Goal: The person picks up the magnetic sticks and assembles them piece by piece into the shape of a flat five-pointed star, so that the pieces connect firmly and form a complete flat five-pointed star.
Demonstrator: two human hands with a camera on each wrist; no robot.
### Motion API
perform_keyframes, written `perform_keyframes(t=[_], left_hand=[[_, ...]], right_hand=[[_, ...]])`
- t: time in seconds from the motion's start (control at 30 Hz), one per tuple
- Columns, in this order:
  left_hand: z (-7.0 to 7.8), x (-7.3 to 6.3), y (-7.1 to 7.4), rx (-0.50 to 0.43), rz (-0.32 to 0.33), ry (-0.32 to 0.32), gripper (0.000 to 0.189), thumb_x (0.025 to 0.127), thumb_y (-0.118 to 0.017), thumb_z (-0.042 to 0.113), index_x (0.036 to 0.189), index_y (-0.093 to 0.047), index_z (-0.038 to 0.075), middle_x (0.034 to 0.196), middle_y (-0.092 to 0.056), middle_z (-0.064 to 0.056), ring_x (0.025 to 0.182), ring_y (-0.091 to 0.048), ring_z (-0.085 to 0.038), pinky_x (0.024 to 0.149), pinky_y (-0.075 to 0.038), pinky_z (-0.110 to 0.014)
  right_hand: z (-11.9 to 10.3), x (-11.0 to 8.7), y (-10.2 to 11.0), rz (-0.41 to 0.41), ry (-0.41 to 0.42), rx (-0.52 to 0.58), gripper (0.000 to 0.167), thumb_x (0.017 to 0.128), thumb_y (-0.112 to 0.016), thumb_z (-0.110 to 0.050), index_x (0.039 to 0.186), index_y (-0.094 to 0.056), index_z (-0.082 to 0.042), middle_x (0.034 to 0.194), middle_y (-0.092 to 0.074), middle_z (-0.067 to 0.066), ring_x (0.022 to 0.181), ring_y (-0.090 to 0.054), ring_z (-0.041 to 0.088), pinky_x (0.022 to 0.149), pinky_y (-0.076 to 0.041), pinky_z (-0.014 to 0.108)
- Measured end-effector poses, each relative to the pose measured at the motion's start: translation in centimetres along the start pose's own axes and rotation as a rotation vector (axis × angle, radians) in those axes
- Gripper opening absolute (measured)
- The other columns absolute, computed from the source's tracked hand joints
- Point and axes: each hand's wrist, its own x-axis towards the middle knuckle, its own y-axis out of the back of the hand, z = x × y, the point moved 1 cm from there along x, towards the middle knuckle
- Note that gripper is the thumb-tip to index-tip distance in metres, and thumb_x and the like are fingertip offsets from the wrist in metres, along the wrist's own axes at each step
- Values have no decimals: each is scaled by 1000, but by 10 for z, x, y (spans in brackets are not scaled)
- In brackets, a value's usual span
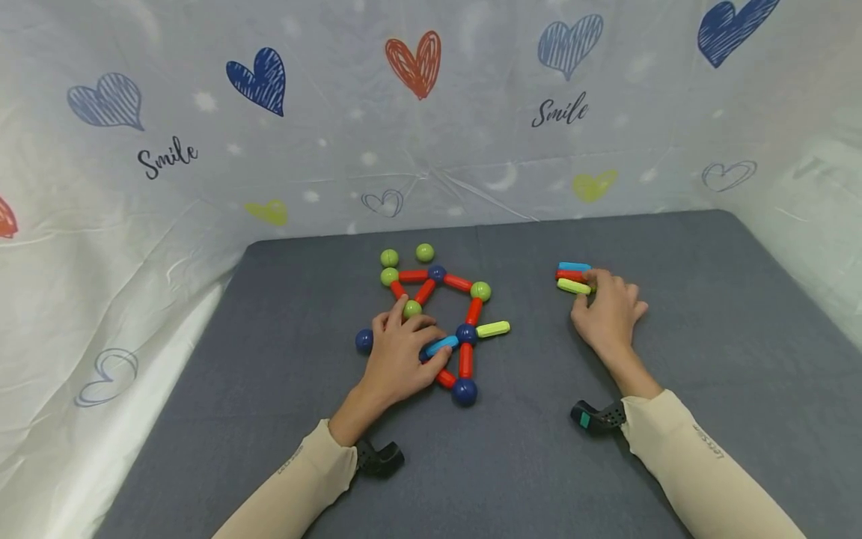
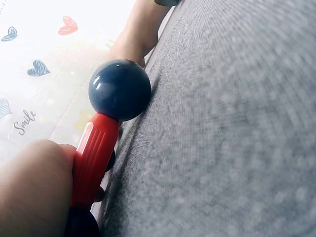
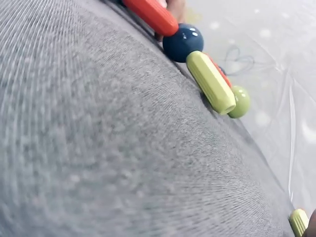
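Observation:
A flat frame of balls and rods from a building set lies on the table. My left hand (image 1: 404,348) reaches over it, and its thumb and index finger pinch a blue rod (image 1: 442,345) by a dark blue ball (image 1: 466,334). A yellow-green rod (image 1: 494,329) sticks out from that ball. Red rods (image 1: 466,361) link the balls; a lower dark blue ball (image 2: 120,90) is close in the left wrist view. At the right, my right hand (image 1: 609,311) pinches another yellow-green rod (image 1: 572,287), beside a red rod (image 1: 569,275) and a blue rod (image 1: 574,266).
Two loose green balls (image 1: 424,252) lie behind the frame. Left of my left hand is a dark blue ball (image 1: 364,341). Grey cloth covers the table (image 1: 525,464). A white curtain (image 1: 323,150) printed with hearts hangs behind it.

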Motion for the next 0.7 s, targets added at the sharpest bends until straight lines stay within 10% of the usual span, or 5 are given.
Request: perform_keyframes(t=[0.37,0.7], left_hand=[[-1,-1,-2,-5,21,-38,25,94,-64,43,100,-79,24,119,-73,-4,147,-36,-47,105,-29,-62],[2,-1,-3,-19,36,-87,25,94,-64,43,100,-80,25,117,-73,-4,146,-38,-47,105,-30,-61]], right_hand=[[-11,-8,-16,-239,291,79,24,92,-70,-9,115,-74,-3,95,-67,13,84,-49,25,76,-20,42],[-27,-17,-22,-372,340,204,24,92,-74,-14,116,-76,-8,92,-69,6,79,-48,16,77,-21,38]])
